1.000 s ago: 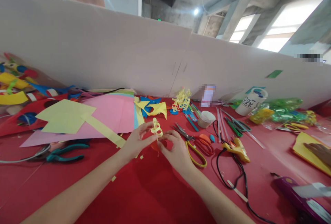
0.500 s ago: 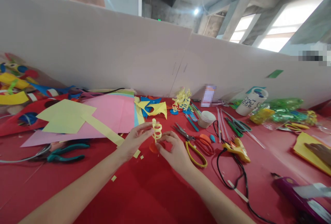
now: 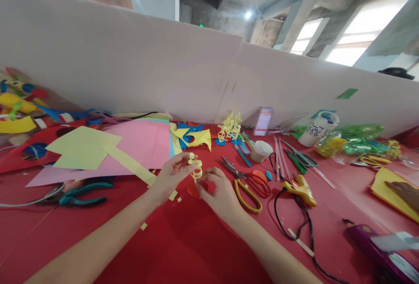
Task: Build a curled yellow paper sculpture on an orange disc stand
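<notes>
A pale yellow paper spiral stands over an orange disc, its top leaning left. My left hand is closed on the spiral's upper left side between thumb and fingers. At the lower end of the curl, the thumb and fingertips of my right hand are pinched together. The disc is partly covered by my right fingers, and whether the spiral is fixed to it I cannot tell. Small yellow paper scraps lie beside my left wrist.
Scissors with red and yellow handles lie right of my hands, near a yellow glue gun with a black cord. Teal-handled pliers and pink paper sheets are leftward. More yellow curls stand behind. Another person's hand rests on yellow sheets.
The spiral's top has tipped to the left and slightly down. My right hand has shifted a little left along with its lower end. My left hand has barely moved.
</notes>
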Tool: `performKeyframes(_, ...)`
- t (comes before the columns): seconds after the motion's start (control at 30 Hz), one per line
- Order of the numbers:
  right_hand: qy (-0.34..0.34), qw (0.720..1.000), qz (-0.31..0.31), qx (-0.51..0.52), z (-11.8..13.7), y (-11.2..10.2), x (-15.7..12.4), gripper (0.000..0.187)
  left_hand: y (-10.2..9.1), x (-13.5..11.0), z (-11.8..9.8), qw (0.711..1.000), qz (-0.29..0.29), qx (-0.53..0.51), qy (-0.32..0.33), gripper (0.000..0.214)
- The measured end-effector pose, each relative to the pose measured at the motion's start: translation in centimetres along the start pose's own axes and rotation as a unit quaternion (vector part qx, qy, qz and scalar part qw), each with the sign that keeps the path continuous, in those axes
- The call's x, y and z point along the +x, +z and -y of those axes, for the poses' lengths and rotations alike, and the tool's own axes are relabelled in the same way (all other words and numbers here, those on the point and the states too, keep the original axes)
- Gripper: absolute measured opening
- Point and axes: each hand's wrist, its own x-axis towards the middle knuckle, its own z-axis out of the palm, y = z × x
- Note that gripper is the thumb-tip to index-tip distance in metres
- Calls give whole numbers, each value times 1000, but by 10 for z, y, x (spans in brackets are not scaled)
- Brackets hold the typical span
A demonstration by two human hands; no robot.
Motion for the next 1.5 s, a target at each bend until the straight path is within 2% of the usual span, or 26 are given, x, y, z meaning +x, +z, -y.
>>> performKeyframes(0.23,6,1000,-15,3,-3,-2,2,6,1,1,0,999,-19,-13,31,27)
performKeyframes(0.43,8,1000,-17,7,-4,-2,2,6,0,1,1,999,-33,-11,27,30)
performKeyframes(0.6,27,999,-18,35,-7,-3,3,7,-2,0,-3,1000,-19,-22,-9,29)
performKeyframes(0.77,30,997,-3,65,-7,-2,3,6,-4,0,-7,995,-42,-69,-56,20)
performKeyframes(0.93,30,996,5,88,-7,-1,3,5,-4,1,-7,994,-28,-84,-68,19)
performKeyframes(1.13,33,995,8,97,-9,0,3,4,-3,1,-7,989,-43,-122,-70,22)
performKeyframes(1.27,36,995,9,97,-10,0,3,5,-3,1,-7,989,-28,-137,-51,23)
performKeyframes(1.5,37,992,15,123,-7,1,3,4,-4,0,-9,985,19,-152,-75,26)
